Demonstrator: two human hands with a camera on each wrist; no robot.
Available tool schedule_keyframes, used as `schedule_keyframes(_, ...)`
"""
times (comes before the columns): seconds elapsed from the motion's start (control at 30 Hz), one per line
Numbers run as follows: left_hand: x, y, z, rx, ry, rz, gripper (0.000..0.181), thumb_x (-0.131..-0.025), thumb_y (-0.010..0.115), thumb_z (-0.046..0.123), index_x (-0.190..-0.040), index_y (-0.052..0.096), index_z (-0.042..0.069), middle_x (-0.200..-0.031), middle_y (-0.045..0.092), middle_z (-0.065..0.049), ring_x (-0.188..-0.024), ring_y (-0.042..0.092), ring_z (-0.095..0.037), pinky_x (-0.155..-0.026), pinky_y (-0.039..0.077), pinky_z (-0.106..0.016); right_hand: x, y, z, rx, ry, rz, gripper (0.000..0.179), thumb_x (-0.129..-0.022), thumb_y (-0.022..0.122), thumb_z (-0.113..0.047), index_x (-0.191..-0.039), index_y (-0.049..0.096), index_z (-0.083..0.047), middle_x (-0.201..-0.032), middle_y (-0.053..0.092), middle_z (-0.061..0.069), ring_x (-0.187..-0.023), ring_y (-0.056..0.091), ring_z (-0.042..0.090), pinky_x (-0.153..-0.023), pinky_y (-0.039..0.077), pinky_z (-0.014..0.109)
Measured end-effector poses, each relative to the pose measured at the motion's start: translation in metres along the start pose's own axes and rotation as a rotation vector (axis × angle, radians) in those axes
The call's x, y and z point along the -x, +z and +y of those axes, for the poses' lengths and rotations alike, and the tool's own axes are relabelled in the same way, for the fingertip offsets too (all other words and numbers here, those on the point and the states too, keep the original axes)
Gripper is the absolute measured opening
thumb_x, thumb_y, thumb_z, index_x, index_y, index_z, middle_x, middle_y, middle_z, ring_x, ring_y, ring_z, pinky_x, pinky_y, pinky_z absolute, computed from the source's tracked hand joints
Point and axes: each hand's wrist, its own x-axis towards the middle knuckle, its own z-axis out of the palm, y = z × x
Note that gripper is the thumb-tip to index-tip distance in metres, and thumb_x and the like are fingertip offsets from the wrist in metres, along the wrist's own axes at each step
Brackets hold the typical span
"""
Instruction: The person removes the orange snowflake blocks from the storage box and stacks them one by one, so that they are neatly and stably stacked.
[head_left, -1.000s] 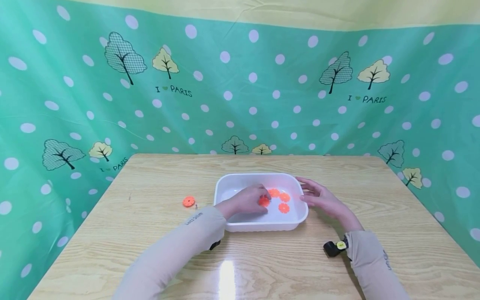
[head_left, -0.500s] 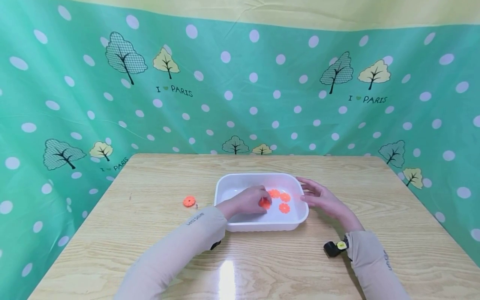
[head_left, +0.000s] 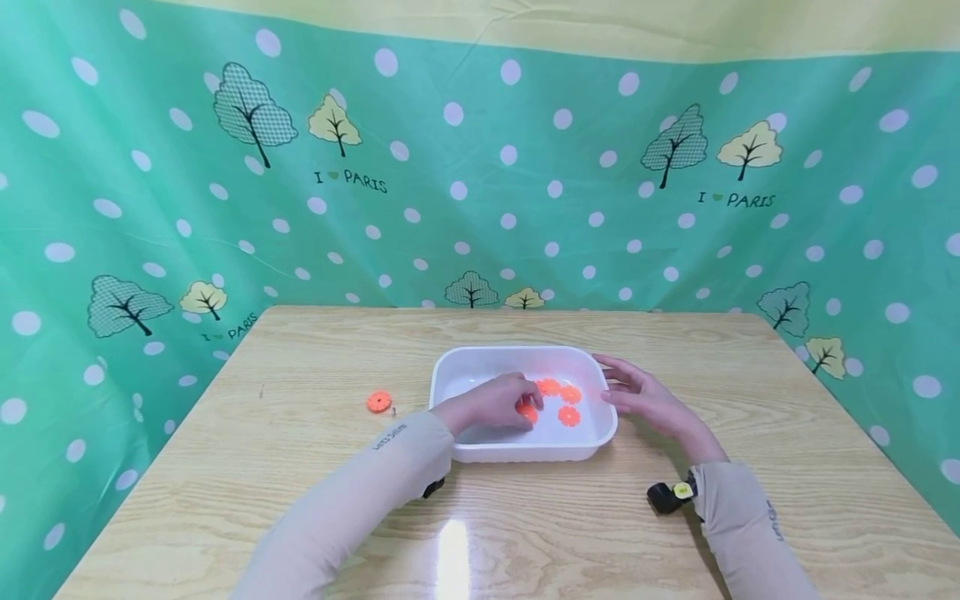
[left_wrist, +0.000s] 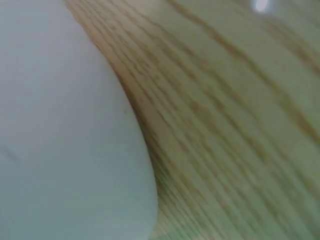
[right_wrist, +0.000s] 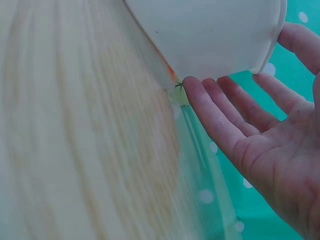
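Observation:
A white plastic basin point(head_left: 517, 452) stands on the wooden table, holding several bright orange notched discs point(head_left: 569, 416). My left hand point(head_left: 491, 402) reaches over its left side, with thumb and bent fingers around one orange disc point(head_left: 527, 412), partly hidden by the fingers. Against the basin's right end rests my right hand point(head_left: 641, 398). In the right wrist view, the right hand point(right_wrist: 270, 135) has nearly straight fingers at the outer wall and its thumb by the rim. The left wrist view shows only the basin's wall point(left_wrist: 65, 130) and tabletop, no hand.
Left of the basin, another orange disc point(head_left: 378, 402) lies on the table point(head_left: 315, 492), with a tiny peg-like piece point(head_left: 393, 412) beside it. A green polka-dot cloth point(head_left: 480, 167) hangs behind the table. A black wrist camera point(head_left: 663, 498) juts from the right sleeve.
Inside the basin, my left fingers shift slightly on the orange disc, which moves a little toward me. My right hand keeps its place at the basin's end.

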Motion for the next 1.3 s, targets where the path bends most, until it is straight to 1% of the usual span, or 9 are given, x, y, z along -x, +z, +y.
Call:
schedule_keyframes(0.23,0.0,-0.001,-0.001,0.01,-0.005,0.026,0.022,-0.075,0.069,0.014,-0.097,0.067,0.016,-0.086,0.052,0.006,-0.08,0.047,-0.007,-0.071,0.041,-0.017,0.001,0.0,-0.001,-0.002,-0.005,0.002,0.064,-0.087,0.06,-0.021,-0.142,0.028,-0.016,-0.133,0.039,0.022,-0.114,0.048,0.034,-0.085,0.049,0.036)
schedule_keyframes(0.4,0.001,-0.004,0.0,0.027,-0.012,0.043,0.024,-0.073,0.071,0.015,-0.097,0.067,0.017,-0.087,0.051,0.005,-0.081,0.047,-0.008,-0.072,0.041,-0.018,0.001,0.0,0.0,0.002,-0.009,0.002,0.062,-0.087,0.059,-0.021,-0.142,0.029,-0.016,-0.132,0.04,0.022,-0.114,0.048,0.033,-0.085,0.049,0.036)
schedule_keyframes(0.53,0.002,-0.008,0.003,0.037,0.005,0.07,0.026,-0.074,0.07,0.016,-0.099,0.067,0.015,-0.09,0.054,0.006,-0.083,0.049,-0.008,-0.074,0.042,-0.018,0.001,0.0,-0.001,0.005,-0.013,0.008,0.062,-0.087,0.059,-0.02,-0.142,0.03,-0.017,-0.133,0.04,0.021,-0.115,0.046,0.035,-0.085,0.049,0.036)
schedule_keyframes(0.7,0.005,-0.013,0.003,0.093,0.01,0.11,0.025,-0.075,0.07,0.017,-0.1,0.067,0.015,-0.093,0.056,0.007,-0.085,0.051,-0.008,-0.076,0.043,-0.019,0.001,0.001,-0.002,0.003,-0.008,0.005,0.063,-0.087,0.06,-0.021,-0.142,0.029,-0.017,-0.133,0.04,0.021,-0.115,0.046,0.035,-0.085,0.049,0.037)
schedule_keyframes(0.83,0.008,-0.017,0.002,0.09,0.026,0.136,0.025,-0.077,0.071,0.019,-0.101,0.067,0.015,-0.093,0.057,0.007,-0.087,0.052,-0.007,-0.078,0.043,-0.019,0.001,0.001,-0.002,0.014,0.006,0.004,0.063,-0.087,0.06,-0.023,-0.142,0.03,-0.018,-0.133,0.04,0.021,-0.114,0.047,0.033,-0.086,0.049,0.037)
schedule_keyframes(0.93,0.011,-0.023,0.001,0.087,0.039,0.149,0.026,-0.077,0.07,0.02,-0.102,0.067,0.014,-0.095,0.057,0.006,-0.089,0.053,-0.008,-0.079,0.044,-0.02,0.001,0.002,-0.002,0.006,0.008,0.005,0.063,-0.087,0.06,-0.022,-0.142,0.029,-0.017,-0.133,0.04,0.021,-0.115,0.047,0.034,-0.086,0.049,0.038)
schedule_keyframes(1.1,0.021,-0.034,0.0,0.101,0.02,0.17,0.028,-0.077,0.07,0.023,-0.104,0.066,0.014,-0.099,0.057,0.006,-0.091,0.052,-0.009,-0.08,0.044,-0.023,0.001,0.001,-0.002,-0.006,0.005,0.005,0.064,-0.087,0.06,-0.022,-0.142,0.029,-0.017,-0.133,0.039,0.022,-0.115,0.047,0.035,-0.086,0.049,0.038)
schedule_keyframes(1.2,0.027,-0.039,-0.002,0.09,0.014,0.193,0.026,-0.078,0.069,0.024,-0.102,0.066,0.015,-0.098,0.056,0.007,-0.09,0.052,-0.009,-0.078,0.044,-0.023,0.001,0.002,-0.002,-0.001,0.007,0.005,0.063,-0.087,0.06,-0.022,-0.142,0.029,-0.018,-0.133,0.039,0.021,-0.115,0.047,0.035,-0.086,0.049,0.038)
schedule_keyframes(1.3,0.033,-0.043,-0.005,0.093,0.026,0.218,0.027,-0.078,0.069,0.024,-0.103,0.066,0.014,-0.097,0.055,0.007,-0.088,0.052,-0.009,-0.076,0.045,-0.024,0.001,0.002,-0.001,0.007,0.007,0.004,0.062,-0.087,0.059,-0.022,-0.142,0.029,-0.019,-0.133,0.039,0.021,-0.115,0.046,0.035,-0.086,0.049,0.039)
